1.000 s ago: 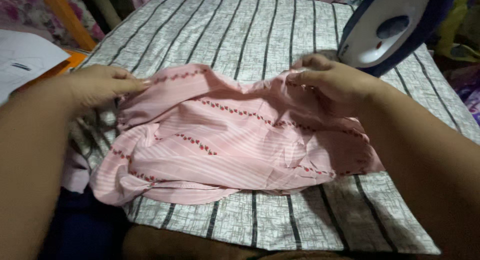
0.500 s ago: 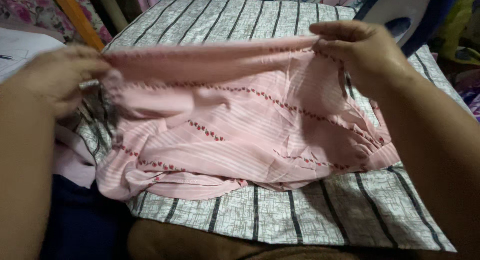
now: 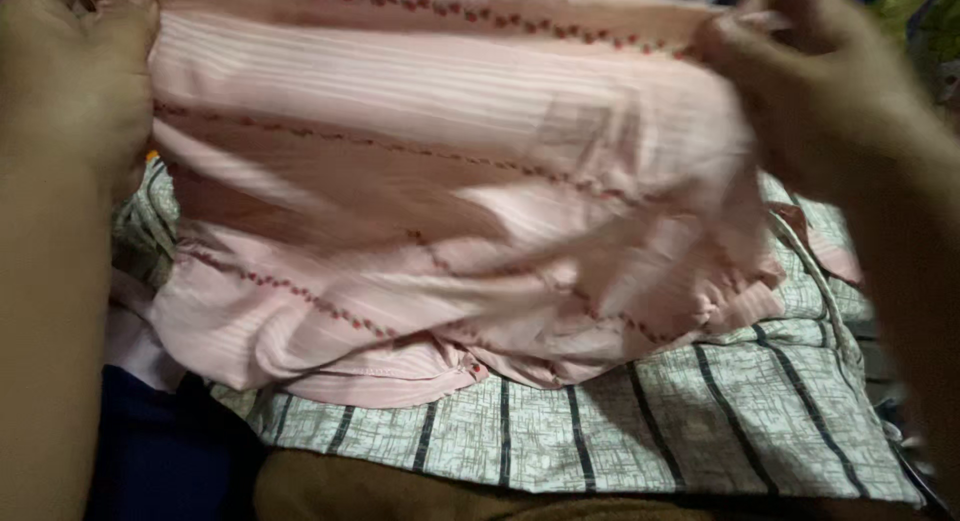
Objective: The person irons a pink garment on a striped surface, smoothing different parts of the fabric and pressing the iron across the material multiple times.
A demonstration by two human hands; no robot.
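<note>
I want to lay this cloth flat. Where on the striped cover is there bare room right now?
The striped cover shows bare along the near edge, below the pink cloth's bunched hem, widest toward the near right corner. A narrow strip shows at the right. The middle and far part are covered by the cloth, held up by the left hand and right hand.

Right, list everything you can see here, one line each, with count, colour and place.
pink garment: one, pink with fine stripes and rows of small red flowers, lifted by its top edge, lower part bunched on the striped cloth
striped cloth: one, grey-white with dark stripes, spread under the garment
dark blue fabric: one patch, bottom left beside the cloth
brown surface: one, along the bottom edge
left hand: one, top left, gripping the garment's upper corner
right hand: one, top right, pinching the garment's upper edge
</note>
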